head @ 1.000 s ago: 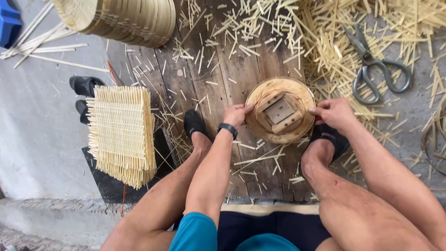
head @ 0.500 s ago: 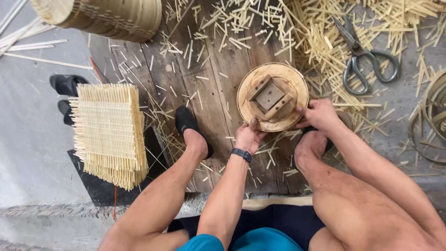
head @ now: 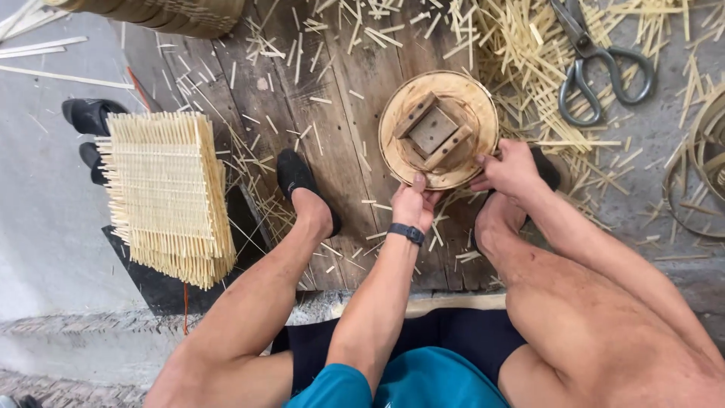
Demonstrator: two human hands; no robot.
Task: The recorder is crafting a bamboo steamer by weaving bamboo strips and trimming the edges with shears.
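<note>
Gripping the round wooden mould (head: 438, 128) at six and four o'clock, left hand (head: 414, 204) and right hand (head: 510, 168) have turned it since a second ago.

A round, pale wooden disc (head: 439, 128) with a raised rim and a square block framed by short slats at its centre lies flat on the dark plank surface (head: 340, 113), held at its near edge.

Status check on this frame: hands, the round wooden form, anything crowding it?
Left hand and right hand both grip the near rim of the round wooden form. Form lies flat on plank board. Bamboo offcuts litter around; scissors lie apart.
</note>
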